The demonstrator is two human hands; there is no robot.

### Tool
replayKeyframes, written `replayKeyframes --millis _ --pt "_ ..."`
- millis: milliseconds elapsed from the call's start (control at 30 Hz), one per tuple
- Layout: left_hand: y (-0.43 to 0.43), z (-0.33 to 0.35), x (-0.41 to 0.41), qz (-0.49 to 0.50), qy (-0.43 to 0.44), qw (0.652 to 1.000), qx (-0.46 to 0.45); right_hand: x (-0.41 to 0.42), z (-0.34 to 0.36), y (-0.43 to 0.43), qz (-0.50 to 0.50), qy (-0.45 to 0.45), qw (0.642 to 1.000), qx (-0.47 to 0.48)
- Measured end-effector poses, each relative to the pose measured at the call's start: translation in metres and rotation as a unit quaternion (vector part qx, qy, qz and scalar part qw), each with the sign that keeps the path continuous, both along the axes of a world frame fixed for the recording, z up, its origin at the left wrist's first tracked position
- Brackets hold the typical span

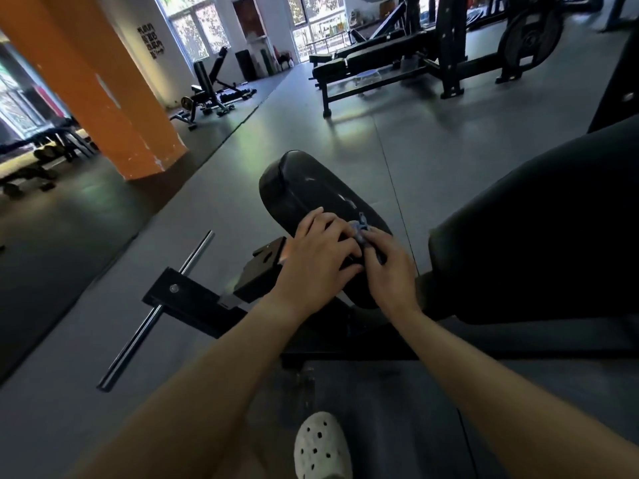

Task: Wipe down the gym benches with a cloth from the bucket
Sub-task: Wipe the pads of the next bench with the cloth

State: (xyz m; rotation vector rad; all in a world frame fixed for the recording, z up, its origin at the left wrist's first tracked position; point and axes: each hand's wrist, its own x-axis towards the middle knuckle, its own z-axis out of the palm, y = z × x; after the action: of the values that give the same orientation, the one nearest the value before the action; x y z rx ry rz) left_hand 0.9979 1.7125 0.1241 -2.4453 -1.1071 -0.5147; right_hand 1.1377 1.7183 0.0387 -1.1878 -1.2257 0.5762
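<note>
Our left hand (pixel 321 252) and right hand (pixel 389 271) meet on the near end of the black seat pad (pixel 304 188). Both have fingers curled, pinching a small bunched blue cloth (pixel 361 229) that lies on the pad between them, with little of it showing. To wipe this bench well, we judge it best to spread the cloth flat under one palm, steady the pad with the other, and sweep in overlapping strokes toward the far rounded end before moving right to the larger back pad (pixel 536 219).
</note>
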Motion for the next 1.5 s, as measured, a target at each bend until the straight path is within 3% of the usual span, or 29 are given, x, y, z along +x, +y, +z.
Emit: replayKeyframes --millis 133,267,467,600,700,867,1033,1367,1500 --pt "-0.001 -0.003 0.002 0.008 -0.015 1.0 -0.012 0.025 -0.023 0.023 0.001 -0.057 0.994 -0.098" --pt "-0.002 -0.005 0.001 -0.003 -0.033 0.999 -0.012 0.042 -0.029 0.043 0.037 0.035 0.973 -0.225" --pt "0.002 -0.004 -0.001 -0.012 -0.03 0.999 -0.012 0.023 0.005 0.052 0.088 0.063 0.98 -0.169" --pt "0.003 -0.004 0.002 -0.009 -0.031 0.999 -0.011 0.015 0.035 0.06 0.14 0.037 0.985 -0.091" --pt "0.002 -0.004 0.001 -0.007 -0.024 1.0 -0.01 0.015 0.032 0.058 0.112 -0.005 0.991 -0.075" --pt "0.001 -0.004 0.003 -0.007 -0.025 0.999 -0.018 0.033 -0.014 0.05 0.037 -0.079 0.983 -0.159" --pt "0.002 -0.005 0.002 -0.002 -0.029 0.999 -0.018 0.045 -0.028 0.061 0.059 -0.045 0.959 -0.274" --pt "0.006 -0.005 0.0 -0.011 -0.028 0.999 -0.02 0.014 0.057 0.048 0.151 -0.047 0.984 -0.078" --pt "0.004 -0.003 -0.002 -0.026 -0.026 0.999 -0.02 0.033 0.013 0.051 0.097 -0.044 0.984 -0.14"
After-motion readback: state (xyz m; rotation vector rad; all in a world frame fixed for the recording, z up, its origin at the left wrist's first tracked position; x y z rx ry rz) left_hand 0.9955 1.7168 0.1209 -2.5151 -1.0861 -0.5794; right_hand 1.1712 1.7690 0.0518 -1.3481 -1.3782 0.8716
